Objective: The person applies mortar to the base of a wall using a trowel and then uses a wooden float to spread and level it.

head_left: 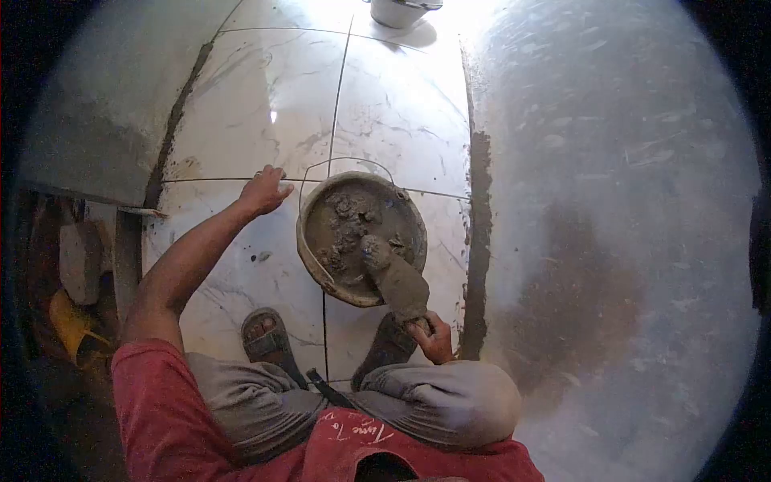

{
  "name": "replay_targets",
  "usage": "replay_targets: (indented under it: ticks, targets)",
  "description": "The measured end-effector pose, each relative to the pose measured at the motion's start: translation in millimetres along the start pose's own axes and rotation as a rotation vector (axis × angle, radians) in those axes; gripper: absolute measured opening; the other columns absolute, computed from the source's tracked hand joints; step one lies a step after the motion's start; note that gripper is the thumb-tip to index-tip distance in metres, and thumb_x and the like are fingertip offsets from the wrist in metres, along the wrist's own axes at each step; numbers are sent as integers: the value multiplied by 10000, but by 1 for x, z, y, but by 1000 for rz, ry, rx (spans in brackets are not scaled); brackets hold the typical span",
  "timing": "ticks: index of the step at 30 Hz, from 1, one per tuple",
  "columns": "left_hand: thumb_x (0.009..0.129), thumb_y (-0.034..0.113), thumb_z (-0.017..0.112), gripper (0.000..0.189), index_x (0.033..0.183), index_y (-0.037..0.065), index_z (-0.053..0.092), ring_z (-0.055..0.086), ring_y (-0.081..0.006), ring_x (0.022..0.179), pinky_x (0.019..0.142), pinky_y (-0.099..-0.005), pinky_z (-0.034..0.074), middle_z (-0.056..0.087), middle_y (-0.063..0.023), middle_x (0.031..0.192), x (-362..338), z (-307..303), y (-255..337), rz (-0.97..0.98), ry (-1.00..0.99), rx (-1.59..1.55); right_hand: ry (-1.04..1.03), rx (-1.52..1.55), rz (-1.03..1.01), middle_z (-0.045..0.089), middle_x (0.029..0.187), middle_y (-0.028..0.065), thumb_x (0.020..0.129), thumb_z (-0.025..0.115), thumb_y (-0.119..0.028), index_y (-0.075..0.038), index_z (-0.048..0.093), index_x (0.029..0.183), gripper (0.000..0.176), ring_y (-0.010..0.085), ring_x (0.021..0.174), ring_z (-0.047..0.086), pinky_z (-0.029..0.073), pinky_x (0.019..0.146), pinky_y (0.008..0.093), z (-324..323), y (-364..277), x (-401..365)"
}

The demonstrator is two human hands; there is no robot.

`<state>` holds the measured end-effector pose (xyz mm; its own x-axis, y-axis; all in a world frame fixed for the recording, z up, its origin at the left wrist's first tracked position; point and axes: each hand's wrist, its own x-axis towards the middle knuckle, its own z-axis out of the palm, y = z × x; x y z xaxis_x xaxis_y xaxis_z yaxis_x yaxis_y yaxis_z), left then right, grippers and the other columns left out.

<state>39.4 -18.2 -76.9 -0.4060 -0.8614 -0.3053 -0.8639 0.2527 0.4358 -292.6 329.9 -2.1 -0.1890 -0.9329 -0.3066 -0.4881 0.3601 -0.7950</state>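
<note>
A round bucket [303, 255] of wet grey mortar [347, 226] stands on the tiles in front of me, its thin wire handle [359, 160] resting toward the far side. My right hand [434, 338], low and to the right of the bucket, is closed on the handle of a trowel. The mortar-coated trowel [403, 289] slants over the near rim, and a lump of mortar [375, 251] sits at its tip inside the bucket. To the left of the bucket, apart from it, my left hand [267, 193] is held out over the floor with fingers apart, holding nothing.
Pale marbled floor tiles [265, 88] run between two grey walls [610, 161]. Rough mortar strips [479, 241] line the wall bases. A white bucket [399, 11] stands at the far end. At left, a yellow object [74, 321] lies beside a grey block [80, 261].
</note>
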Motion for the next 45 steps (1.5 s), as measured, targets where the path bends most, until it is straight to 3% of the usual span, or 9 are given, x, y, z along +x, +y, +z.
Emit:
replay_targets:
  ticks: [2,7,14,16,24,27,30,33,45]
  targets:
    - [864,380,541,456,1142,20,508,510,-355,1070,908,-444,425,491,-202,1172,2,-2,3,11,-19,53,31,47,-31,645,867,120,815,676,-267,3,569,1067,384,153,787,581,473,709,327,1,-2,2]
    - [855,385,551,497,1210,45,482,417,-363,1203,961,-467,395,346,-189,1367,4,2,1,-3,4,187,45,99,65,650,923,152,787,693,-247,-8,561,1080,400,220,848,627,484,758,347,4,5,5]
    - [872,419,515,549,1292,77,426,311,-346,1299,993,-497,350,295,-200,1414,12,0,3,-41,-18,273,166,159,22,615,854,93,818,649,-184,-6,541,1019,289,142,755,579,471,681,311,-7,-19,12]
    - [881,422,495,546,1329,126,398,282,-350,1318,973,-527,345,246,-169,1449,19,9,-7,-71,25,250,236,144,34,650,899,141,805,664,-266,0,545,1027,366,217,797,624,479,711,343,-15,-21,22]
    - [882,495,433,644,1399,142,285,162,-339,1364,995,-605,225,156,-161,1485,19,29,-7,-94,33,398,423,140,42,621,952,171,808,649,-320,8,530,1092,450,240,800,614,480,736,368,-56,40,141]
    - [872,513,438,678,1408,135,269,141,-344,1367,1018,-609,177,139,-163,1488,17,40,-10,-75,84,433,502,46,80,608,908,152,818,637,-333,14,513,1102,466,207,732,603,489,647,344,-66,46,205]
    - [861,529,450,697,1407,136,267,135,-341,1369,1040,-603,131,136,-151,1490,17,54,-15,-61,169,486,464,324,257,537,723,72,835,627,-313,2,492,1129,452,134,552,533,439,477,290,-74,20,254]
    - [857,531,456,684,1397,146,290,138,-324,1374,1054,-590,107,155,-123,1492,17,62,-20,-47,281,458,506,413,258,532,685,58,844,621,-295,-9,492,1120,418,134,500,523,441,450,294,-72,27,300]
    - [851,476,476,614,1363,159,355,214,-289,1361,1075,-538,124,241,-98,1470,16,62,-21,-29,377,479,283,1026,369,527,791,85,911,511,-264,-12,476,1047,289,143,560,525,456,430,298,-124,4,326]
